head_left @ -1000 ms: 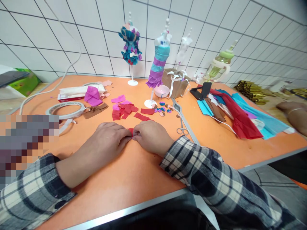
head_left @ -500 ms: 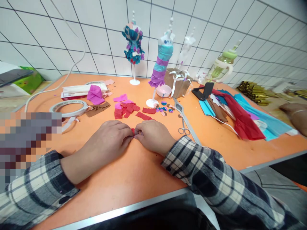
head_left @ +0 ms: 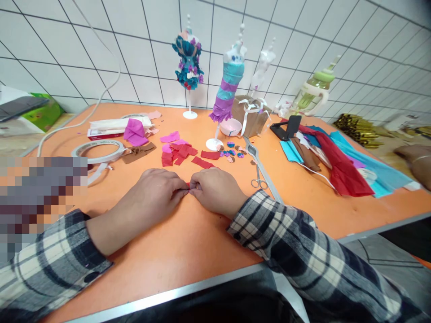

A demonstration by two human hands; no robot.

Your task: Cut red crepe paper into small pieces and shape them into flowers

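Low over the orange table, my left hand (head_left: 158,190) and my right hand (head_left: 215,188) meet fingertip to fingertip. Between them they pinch a small piece of red crepe paper (head_left: 188,185), mostly hidden by the fingers. Just beyond lie red paper strips (head_left: 178,153), two of them apart from the heap, near my right hand. Small rolled paper flowers (head_left: 230,152) in blue, pink and brown are scattered by the foot of a dress form (head_left: 229,85) wrapped in turquoise and purple paper. Scissors (head_left: 259,183) rest to the right of my right hand.
A tape roll (head_left: 97,152), brown paper (head_left: 138,152) and magenta paper (head_left: 134,132) lie at left. Behind stand another decorated dress form (head_left: 189,63), a pink bowl (head_left: 230,127) and a paper bag (head_left: 251,116). At right are a phone stand (head_left: 286,128), red crepe paper (head_left: 346,166) and a bottle (head_left: 311,94).
Both hands stay pinched together on the red paper, and slightly less of it shows between the fingertips. The view has shifted a little.
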